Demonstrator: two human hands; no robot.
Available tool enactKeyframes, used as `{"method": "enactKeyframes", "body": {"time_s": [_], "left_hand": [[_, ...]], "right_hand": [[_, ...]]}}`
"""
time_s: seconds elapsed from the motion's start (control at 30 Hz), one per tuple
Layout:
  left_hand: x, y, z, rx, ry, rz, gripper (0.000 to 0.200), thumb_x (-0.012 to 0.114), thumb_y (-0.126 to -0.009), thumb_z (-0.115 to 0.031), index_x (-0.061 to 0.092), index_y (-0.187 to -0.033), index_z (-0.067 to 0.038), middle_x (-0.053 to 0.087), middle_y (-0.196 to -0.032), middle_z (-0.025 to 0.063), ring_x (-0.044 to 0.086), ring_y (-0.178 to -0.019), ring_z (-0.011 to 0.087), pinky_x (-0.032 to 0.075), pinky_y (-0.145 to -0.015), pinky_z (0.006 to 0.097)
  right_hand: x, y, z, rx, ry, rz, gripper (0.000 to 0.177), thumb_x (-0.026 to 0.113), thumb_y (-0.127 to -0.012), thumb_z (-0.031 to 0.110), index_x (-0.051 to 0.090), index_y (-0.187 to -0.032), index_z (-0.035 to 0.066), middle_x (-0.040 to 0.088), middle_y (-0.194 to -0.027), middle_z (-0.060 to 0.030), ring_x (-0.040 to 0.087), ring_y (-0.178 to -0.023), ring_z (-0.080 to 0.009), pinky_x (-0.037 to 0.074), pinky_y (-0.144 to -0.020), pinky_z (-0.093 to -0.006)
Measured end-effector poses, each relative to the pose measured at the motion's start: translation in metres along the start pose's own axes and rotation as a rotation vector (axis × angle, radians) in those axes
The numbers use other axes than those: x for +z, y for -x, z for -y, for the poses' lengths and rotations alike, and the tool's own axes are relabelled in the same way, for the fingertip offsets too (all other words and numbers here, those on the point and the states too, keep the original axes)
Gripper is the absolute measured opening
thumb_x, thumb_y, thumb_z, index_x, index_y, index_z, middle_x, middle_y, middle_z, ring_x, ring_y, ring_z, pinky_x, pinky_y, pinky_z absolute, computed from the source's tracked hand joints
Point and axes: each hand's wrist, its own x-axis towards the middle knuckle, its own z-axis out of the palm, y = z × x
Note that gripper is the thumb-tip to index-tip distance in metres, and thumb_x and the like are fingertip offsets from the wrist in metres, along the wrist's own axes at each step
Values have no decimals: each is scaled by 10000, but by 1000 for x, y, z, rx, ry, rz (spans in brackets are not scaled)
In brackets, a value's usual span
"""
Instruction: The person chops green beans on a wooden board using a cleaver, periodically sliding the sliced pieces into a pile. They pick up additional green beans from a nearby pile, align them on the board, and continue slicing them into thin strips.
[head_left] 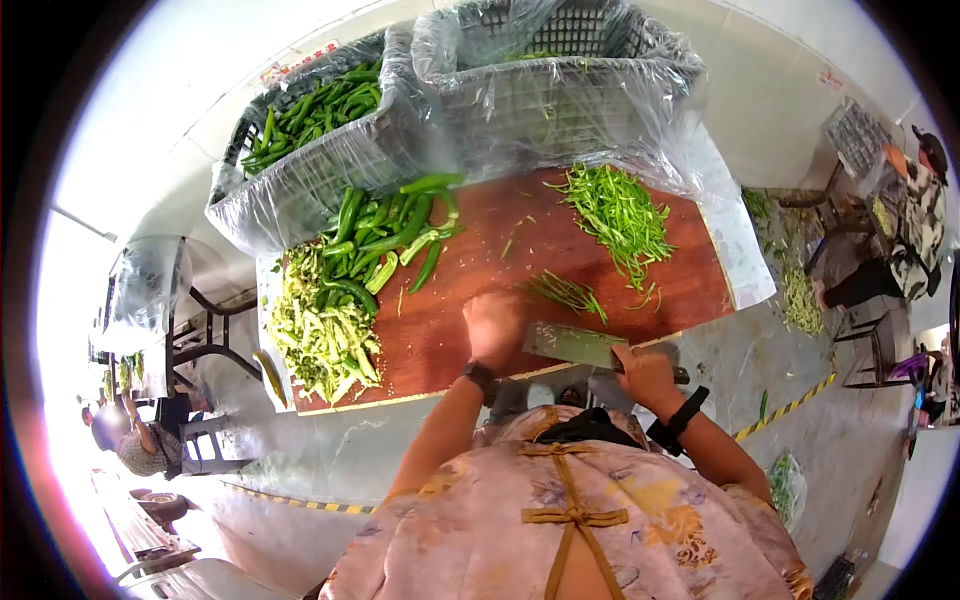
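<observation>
My right hand (pixel 648 378) is wrapped round the handle of a cleaver (pixel 575 345), its broad blade lying across the near edge of the brown board (pixel 480 235). Close to the blade's left end, my left hand (pixel 497 325) is over the board, its fingers smeared by motion; I cannot tell whether they hold anything. Just beyond the blade is a small bunch of green pepper strips (pixel 565 292). A bigger heap of cut pepper strips (pixel 618 220) lies at the far right. Whole green peppers (pixel 385 235) are piled on the left, beside pale pepper cores (pixel 320 335).
Two plastic-lined crates stand behind the board: the left crate (pixel 310 165) holds green peppers, the right crate (pixel 560 105) some green pieces. One person (pixel 905 220) is at the right, another person (pixel 145 435) at the far left. Scraps (pixel 800 300) litter the floor.
</observation>
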Motion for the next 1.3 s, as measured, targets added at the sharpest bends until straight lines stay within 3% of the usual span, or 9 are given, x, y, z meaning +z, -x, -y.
{"method": "enactKeyframes", "body": {"time_s": [0.13, 0.2, 0.27, 0.57, 0.7, 1.03, 1.1, 1.13, 1.3], "left_hand": [[-33, -7, -15, -162, -154, 248, 119, 576, -774, -118, 636, -876, -103, 615, -936, 72, 543, -891, 275, 378, -828, 411], [-20, 8, 3, -81, -149, 85, 128, 576, -774, -120, 639, -884, -103, 613, -938, 69, 542, -894, 272, 378, -833, 410], [1, 23, 24, 0, -140, -111, 142, 577, -777, -121, 644, -900, -103, 611, -942, 63, 541, -900, 263, 378, -841, 408], [8, 25, 30, 15, -129, -93, 125, 588, -773, -115, 638, -886, -95, 612, -933, 59, 544, -904, 261, 390, -830, 409], [5, 23, 27, -11, -162, -61, 125, 593, -768, -115, 638, -884, -102, 612, -934, 61, 541, -914, 267, 391, -830, 409], [6, 26, 31, -30, -153, -55, 147, 602, -764, -132, 641, -902, -99, 607, -962, 65, 538, -947, 275, 388, -843, 423], [6, 25, 30, -49, -165, -7, 147, 603, -763, -138, 644, -898, -96, 608, -958, 64, 540, -940, 275, 388, -840, 424], [6, 25, 30, -62, -176, -13, 147, 603, -763, -138, 644, -898, -96, 608, -958, 64, 540, -940, 275, 388, -840, 424], [4, 24, 29, -3, -42, -124, 134, 601, -762, -135, 644, -882, -96, 604, -941, 61, 541, -921, 266, 385, -836, 422]], "right_hand": [[18, -15, -11, -48, -14, -142, 176, 569, -737, 160, 571, -888, 69, 585, -645, -136, 602, -578, -320, 470, -521, -446], [25, -36, -21, -4, 9, -45, 395, 676, -726, 201, 567, -1085, 77, 607, -745, -150, 609, -664, -333, 476, -596, -435], [27, -61, -27, 50, 23, -39, 357, 666, -737, 199, 579, -1059, 71, 605, -739, -154, 607, -662, -339, 475, -593, -441], [-3, -156, -60, 370, -130, -263, 291, 597, -826, 278, 623, -944, 12, 637, -738, -187, 619, -701, -373, 493, -620, -453], [0, -144, -50, 348, -256, -353, 272, 590, -828, 288, 605, -881, 21, 622, -731, -218, 606, -705, -401, 477, -611, -470], [1, -118, -23, 289, -550, 143, 365, 580, -812, 344, 637, -894, -7, 632, -785, -235, 609, -786, -408, 480, -690, -458], [33, -128, -58, 531, -628, 94, 353, 566, -822, 326, 615, -814, -24, 628, -774, -236, 608, -770, -410, 471, -666, -467], [15, -129, -55, 472, -349, -54, 340, 554, -837, 313, 596, -830, -24, 626, -794, -239, 600, -778, -421, 461, -671, -480], [-24, -115, -36, 375, -306, -136, 276, 515, -871, 250, 565, -871, -22, 618, -803, -240, 580, -795, -442, 453, -694, -491]]}}
